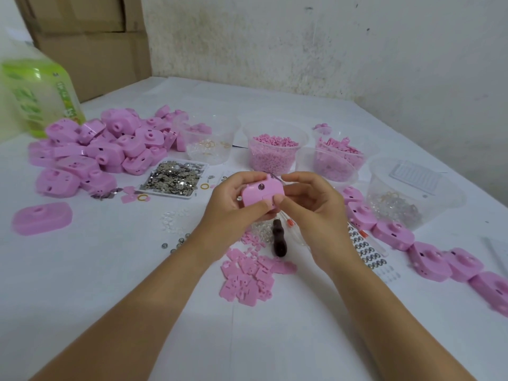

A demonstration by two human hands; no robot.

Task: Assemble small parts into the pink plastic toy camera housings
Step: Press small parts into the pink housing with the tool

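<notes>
Above the surface (275, 325), the left hand (231, 207) grips the pink housing (262, 192) to steady it, while the right hand (310, 199) pinches its edge, likely seating a small part.

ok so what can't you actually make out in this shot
Head view only.
Far side of the pink housing, and any small part being fitted: covered by the fingers of the left hand and right hand.
Label on the green bottle: blurred at the left edge.
Right side, row of housings: last one cut off by the frame edge.
The silver pieces in the tray: too small to identify.
</notes>
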